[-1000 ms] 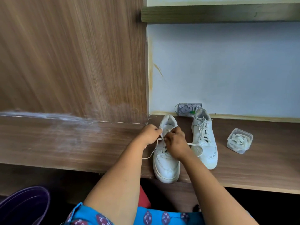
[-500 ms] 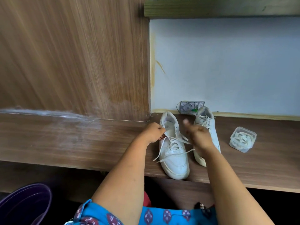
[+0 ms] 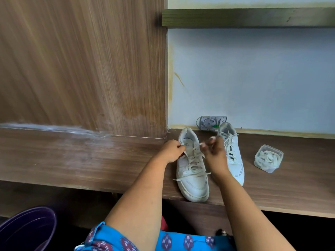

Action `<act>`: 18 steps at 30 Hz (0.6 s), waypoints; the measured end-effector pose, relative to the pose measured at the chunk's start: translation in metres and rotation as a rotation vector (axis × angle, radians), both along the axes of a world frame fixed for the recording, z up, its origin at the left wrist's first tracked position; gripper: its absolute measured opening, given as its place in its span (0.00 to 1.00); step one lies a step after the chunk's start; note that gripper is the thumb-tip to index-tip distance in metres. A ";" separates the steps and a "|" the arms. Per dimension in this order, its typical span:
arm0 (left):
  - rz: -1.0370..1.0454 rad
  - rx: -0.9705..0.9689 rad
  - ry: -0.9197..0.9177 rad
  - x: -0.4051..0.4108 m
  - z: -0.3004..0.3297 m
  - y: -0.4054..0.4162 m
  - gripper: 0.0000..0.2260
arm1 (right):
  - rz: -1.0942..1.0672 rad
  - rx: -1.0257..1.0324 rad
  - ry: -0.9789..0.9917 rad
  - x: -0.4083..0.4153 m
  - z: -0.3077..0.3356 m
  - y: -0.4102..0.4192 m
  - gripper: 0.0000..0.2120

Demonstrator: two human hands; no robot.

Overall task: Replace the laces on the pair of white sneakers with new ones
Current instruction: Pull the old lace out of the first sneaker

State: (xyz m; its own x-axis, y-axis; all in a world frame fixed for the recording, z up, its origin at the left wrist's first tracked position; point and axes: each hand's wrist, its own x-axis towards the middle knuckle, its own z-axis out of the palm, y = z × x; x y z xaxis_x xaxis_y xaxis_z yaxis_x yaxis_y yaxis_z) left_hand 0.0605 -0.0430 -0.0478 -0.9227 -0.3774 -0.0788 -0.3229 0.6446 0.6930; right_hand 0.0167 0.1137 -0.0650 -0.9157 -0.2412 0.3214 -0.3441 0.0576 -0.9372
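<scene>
Two white sneakers stand side by side on the table (image 3: 72, 160). The left hand (image 3: 171, 151) grips the left sneaker (image 3: 193, 171) at its collar, while the blurred right hand (image 3: 214, 153) appears to pinch its lace (image 3: 194, 153). The right sneaker (image 3: 233, 156) stays laced; a clear container (image 3: 268, 158) of laces sits nearby.

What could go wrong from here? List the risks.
1. The near sneaker has its toe past the shelf edge; a hard tug on its lace by the right hand could drag it off.
2. Loose lace ends trail near the toe and may snag.
3. The open tub of laces could be knocked by an elbow.
</scene>
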 end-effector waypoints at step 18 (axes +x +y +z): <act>0.377 0.867 0.388 0.009 0.041 0.003 0.06 | 0.100 0.119 0.133 -0.015 0.014 0.015 0.14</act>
State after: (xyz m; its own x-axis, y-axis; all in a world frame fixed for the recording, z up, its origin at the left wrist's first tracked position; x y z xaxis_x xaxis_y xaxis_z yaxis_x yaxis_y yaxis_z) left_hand 0.0691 -0.0400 -0.0065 -0.7756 -0.6036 -0.1845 -0.0552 -0.2263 0.9725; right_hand 0.0014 0.1289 -0.0514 -0.8366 -0.3728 0.4013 -0.4738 0.1248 -0.8717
